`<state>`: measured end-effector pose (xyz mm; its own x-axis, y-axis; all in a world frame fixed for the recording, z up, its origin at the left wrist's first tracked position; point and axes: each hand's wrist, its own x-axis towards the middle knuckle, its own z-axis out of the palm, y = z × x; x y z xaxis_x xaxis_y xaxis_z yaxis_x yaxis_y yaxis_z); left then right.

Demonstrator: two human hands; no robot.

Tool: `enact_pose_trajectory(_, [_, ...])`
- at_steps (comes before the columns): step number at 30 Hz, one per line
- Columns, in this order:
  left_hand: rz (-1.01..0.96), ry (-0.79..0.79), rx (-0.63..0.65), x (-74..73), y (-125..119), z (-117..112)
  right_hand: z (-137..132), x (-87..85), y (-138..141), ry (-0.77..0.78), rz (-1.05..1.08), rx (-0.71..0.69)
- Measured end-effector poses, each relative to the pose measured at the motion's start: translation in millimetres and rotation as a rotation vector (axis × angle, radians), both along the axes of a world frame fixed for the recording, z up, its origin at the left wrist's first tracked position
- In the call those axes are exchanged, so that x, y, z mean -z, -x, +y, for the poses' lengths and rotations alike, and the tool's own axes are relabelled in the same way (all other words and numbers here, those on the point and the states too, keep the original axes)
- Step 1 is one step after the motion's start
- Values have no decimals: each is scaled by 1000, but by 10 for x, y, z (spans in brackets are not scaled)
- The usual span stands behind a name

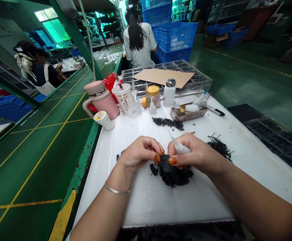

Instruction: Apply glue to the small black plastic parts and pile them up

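My left hand (140, 154) and my right hand (195, 154) meet over the white table (141, 201), both pinching one small black plastic part (165, 163) between fingertips. The right hand also grips a small white squeeze bottle (179, 147) whose thin nozzle points up and to the left. Directly under the hands lies a heap of small black parts (174, 176). A silver bangle (117, 190) circles my left wrist.
Behind the hands lie a scatter of tiny black pieces (168, 123) and a bundle of thin black pins (218, 146). Further back stand a pink mug (101, 99), a white cup (123, 95), jars, a small tray (188, 113) and parts trays under cardboard (162, 77). Two other people work beyond.
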<state>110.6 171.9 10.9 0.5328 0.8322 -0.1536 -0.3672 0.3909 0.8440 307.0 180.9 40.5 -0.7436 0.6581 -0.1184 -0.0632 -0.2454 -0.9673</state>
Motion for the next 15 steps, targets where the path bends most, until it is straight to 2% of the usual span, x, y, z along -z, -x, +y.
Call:
enact_pose_trajectory(6, [-9,9,115,29,25,15,-4,9,19,5,-23,-30])
enact_pose_trajectory(15, [92,-79,124,-54,108,19,-19,50,51,30,-20,-10])
